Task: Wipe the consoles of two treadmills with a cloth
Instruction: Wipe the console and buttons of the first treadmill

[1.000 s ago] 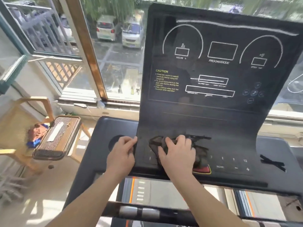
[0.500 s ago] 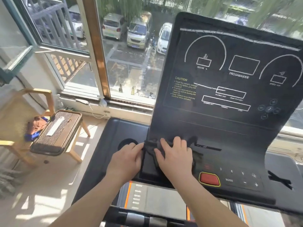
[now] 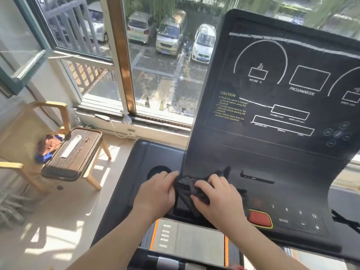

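A black treadmill console (image 3: 272,117) with white display outlines and a yellow caution text rises in front of me. A dark crumpled cloth (image 3: 187,189) lies on its lower left part, above the button row. My left hand (image 3: 155,193) pinches the cloth's left edge with curled fingers. My right hand (image 3: 220,201) lies on top of the cloth and presses it onto the console, fingers bent over it. A red stop button (image 3: 260,219) sits just right of my right hand.
A round cup recess (image 3: 157,170) lies in the left tray of the console. To the left stands a wooden chair (image 3: 48,121) with a flat brown device (image 3: 72,151) and some clothes on it. A large window (image 3: 155,65) is behind. The treadmill belt (image 3: 191,242) runs below.
Both hands and the cloth have shifted left along the console's lower edge, uncovering the red button. My view has turned left and moved closer.
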